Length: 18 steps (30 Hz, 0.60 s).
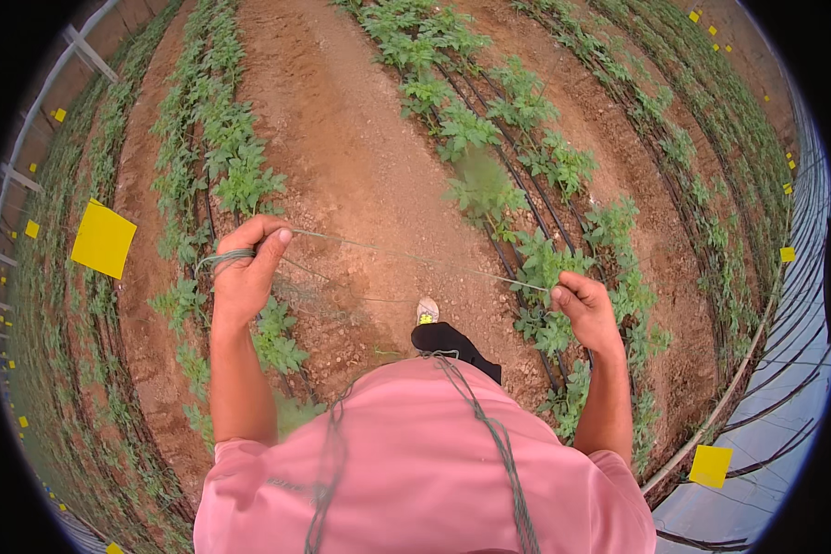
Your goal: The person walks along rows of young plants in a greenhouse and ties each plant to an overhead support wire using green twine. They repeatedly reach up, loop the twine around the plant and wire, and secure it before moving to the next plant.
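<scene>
A thin green twine runs nearly straight between my two hands, above the dirt path. My left hand pinches one part of it between thumb and forefinger, and several turns of the twine wrap round its fingers. Pinched in the fingertips of my right hand is the other end of the stretch. A looser strand sags below, from my left hand toward the middle. A bundle of green strings hangs down the front of my pink shirt, with more strands on its left side.
Rows of leafy green plants flank the dirt path. Black drip hoses run along the right-hand row. Yellow square cards hang at left and lower right. One shoe shows on the path below me. Plastic sheeting lies at the right edge.
</scene>
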### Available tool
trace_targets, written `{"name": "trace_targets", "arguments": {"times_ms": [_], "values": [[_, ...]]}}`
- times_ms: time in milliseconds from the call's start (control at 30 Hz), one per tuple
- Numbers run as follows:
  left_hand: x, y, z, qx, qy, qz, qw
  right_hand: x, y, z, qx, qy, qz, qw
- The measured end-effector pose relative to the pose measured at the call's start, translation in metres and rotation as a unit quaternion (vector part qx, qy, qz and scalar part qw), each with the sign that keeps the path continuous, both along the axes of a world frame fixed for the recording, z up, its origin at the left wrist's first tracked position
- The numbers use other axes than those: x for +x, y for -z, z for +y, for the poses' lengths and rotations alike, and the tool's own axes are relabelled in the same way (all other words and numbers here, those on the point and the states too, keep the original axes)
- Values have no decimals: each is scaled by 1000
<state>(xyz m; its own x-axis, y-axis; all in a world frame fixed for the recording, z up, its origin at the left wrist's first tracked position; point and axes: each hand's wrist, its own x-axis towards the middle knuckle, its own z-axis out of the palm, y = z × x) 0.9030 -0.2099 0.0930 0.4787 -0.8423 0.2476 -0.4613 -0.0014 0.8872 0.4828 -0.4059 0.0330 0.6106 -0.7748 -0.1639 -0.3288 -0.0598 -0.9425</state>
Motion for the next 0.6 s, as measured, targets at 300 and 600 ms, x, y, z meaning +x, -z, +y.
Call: {"name": "trace_targets", "arguments": {"times_ms": [300, 600], "values": [[107, -22, -74, -56, -206, 120, 970, 198, 36, -160, 18, -105, -2, 994], [273, 17, -109, -66, -235, 190, 951, 450, 29, -290, -215, -122, -28, 969]]}}
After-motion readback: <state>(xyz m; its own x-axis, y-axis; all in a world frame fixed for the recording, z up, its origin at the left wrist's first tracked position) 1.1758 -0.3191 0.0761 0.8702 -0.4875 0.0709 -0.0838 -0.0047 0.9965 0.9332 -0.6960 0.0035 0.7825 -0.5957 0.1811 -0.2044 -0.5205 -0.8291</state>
